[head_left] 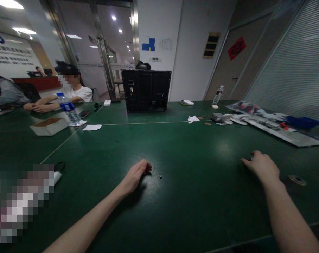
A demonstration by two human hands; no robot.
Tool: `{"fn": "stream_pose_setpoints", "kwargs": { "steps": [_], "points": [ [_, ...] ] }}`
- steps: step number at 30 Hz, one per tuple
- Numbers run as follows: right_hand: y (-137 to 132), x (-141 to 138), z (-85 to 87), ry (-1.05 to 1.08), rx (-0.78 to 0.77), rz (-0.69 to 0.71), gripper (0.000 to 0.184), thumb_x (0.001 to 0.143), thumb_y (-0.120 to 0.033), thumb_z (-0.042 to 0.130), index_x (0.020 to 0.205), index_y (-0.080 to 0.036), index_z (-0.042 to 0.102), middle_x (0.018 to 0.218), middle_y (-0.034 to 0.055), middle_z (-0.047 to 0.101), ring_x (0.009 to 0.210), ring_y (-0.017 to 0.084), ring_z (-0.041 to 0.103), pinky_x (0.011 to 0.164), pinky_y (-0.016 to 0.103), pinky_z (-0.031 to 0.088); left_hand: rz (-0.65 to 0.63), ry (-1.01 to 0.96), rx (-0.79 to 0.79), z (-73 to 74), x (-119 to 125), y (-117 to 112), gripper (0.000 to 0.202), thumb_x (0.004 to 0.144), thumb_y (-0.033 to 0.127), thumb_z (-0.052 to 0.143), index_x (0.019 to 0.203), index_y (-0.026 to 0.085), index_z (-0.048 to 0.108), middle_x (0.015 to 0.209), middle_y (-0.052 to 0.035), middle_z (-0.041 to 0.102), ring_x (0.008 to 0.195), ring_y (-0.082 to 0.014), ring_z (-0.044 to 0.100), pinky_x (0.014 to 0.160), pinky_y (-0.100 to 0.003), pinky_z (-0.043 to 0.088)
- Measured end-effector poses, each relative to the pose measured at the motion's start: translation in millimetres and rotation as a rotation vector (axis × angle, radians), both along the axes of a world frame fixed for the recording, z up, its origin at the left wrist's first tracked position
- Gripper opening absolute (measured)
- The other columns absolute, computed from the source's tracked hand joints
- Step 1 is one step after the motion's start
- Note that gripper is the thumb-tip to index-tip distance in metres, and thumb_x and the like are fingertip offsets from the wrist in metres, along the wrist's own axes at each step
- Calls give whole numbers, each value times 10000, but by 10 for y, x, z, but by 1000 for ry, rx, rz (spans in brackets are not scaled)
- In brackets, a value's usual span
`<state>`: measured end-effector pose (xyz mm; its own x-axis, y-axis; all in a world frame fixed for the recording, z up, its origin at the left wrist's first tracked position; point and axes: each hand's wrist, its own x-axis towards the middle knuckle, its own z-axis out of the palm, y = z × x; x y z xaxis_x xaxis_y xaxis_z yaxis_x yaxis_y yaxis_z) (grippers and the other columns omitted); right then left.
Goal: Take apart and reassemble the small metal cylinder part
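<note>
My left hand point(135, 175) rests on the green table point(191, 196) with its fingers curled down and their tips touching the surface; what they pinch, if anything, is hidden. A tiny dark ring-shaped part point(160, 176) lies just right of those fingertips, apart from them. My right hand point(262, 166) lies palm-down further right, fingers bent over something I cannot see. A small round metal disc point(297, 180) sits on the table right of that wrist.
A black computer case point(146, 90) stands upright at the table's far middle. Packaging and parts point(267, 121) lie at the far right. A water bottle point(69, 109) and an open cardboard box point(50, 126) stand far left, where a seated person point(69, 92) rests both arms.
</note>
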<state>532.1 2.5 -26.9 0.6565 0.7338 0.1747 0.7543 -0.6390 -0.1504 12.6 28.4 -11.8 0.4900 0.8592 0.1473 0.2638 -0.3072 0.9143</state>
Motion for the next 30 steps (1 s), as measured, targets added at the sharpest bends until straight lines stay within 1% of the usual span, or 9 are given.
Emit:
{"fn": "stream_pose_setpoints", "kwargs": {
  "steps": [3, 5, 11, 15, 19, 22, 25, 28, 30],
  "points": [
    [56, -382, 176, -206, 68, 93, 558, 774, -434, 553, 1203, -81, 505, 1148, 286, 499, 996, 418, 527, 677, 447, 434, 4, 1, 1, 5, 1, -4, 452, 956, 488, 253, 906, 162, 561, 878, -64, 609, 833, -197, 557, 782, -310, 427],
    [93, -786, 309, -266, 108, 278, 528, 776, -412, 568, 1191, -90, 513, 1153, 252, 509, 1007, 388, 524, 738, 453, 444, 11, 5, 2, 14, 3, -9, 456, 953, 493, 251, 901, 163, 561, 877, -64, 608, 838, -199, 556, 787, -311, 426],
    [49, -2211, 563, 207, 59, 1147, 342, 818, -339, 584, 1137, -216, 592, 1095, 98, 611, 992, 260, 573, 872, 412, 447, 0, 24, 8, 60, 7, -33, 442, 964, 465, 241, 909, 168, 564, 894, -62, 605, 852, -195, 557, 797, -306, 430],
    [43, -2825, 558, 269, -94, 1400, 393, 774, -266, 652, 1158, -215, 586, 1046, 83, 627, 940, 236, 592, 809, 348, 459, 0, 43, 25, 70, 3, -38, 447, 962, 468, 244, 893, 166, 566, 866, -56, 603, 839, -193, 553, 792, -302, 428],
    [133, -3053, 448, 325, -129, 1452, 194, 779, -172, 624, 971, -187, 647, 925, 65, 641, 826, 197, 596, 724, 296, 449, 0, 54, 36, 66, -10, -29, 438, 960, 465, 259, 882, 168, 572, 858, -54, 603, 849, -198, 554, 790, -301, 425],
    [178, -3063, 329, 553, -54, 1424, 99, 810, -149, 574, 868, -176, 650, 835, 35, 641, 761, 160, 582, 708, 275, 433, -5, 56, 38, 69, -11, -23, 416, 963, 450, 271, 886, 172, 570, 856, -48, 601, 852, -195, 557, 792, -295, 422],
    [183, -3051, 204, 1054, -32, 1299, 102, 816, -222, 592, 892, -166, 629, 794, 17, 625, 708, 136, 567, 672, 258, 429, -2, 61, 43, 71, -1, -20, 414, 966, 443, 268, 883, 172, 569, 854, -45, 601, 846, -190, 556, 796, -291, 418],
    [166, -3085, 109, 1638, -44, 1076, 194, 792, -306, 650, 887, -144, 602, 713, -6, 578, 607, 93, 524, 590, 214, 399, 2, 63, 49, 69, 11, -18, 417, 966, 446, 265, 882, 170, 566, 855, -44, 598, 839, -187, 552, 796, -289, 416],
    [148, -3125, 75, 1870, -55, 963, 250, 761, -336, 697, 862, -130, 598, 709, -3, 568, 588, 74, 509, 565, 192, 377, 0, 70, 45, 66, 15, -17, 417, 967, 444, 261, 886, 168, 563, 850, -44, 596, 831, -185, 550, 789, -286, 419]
  ]
}}
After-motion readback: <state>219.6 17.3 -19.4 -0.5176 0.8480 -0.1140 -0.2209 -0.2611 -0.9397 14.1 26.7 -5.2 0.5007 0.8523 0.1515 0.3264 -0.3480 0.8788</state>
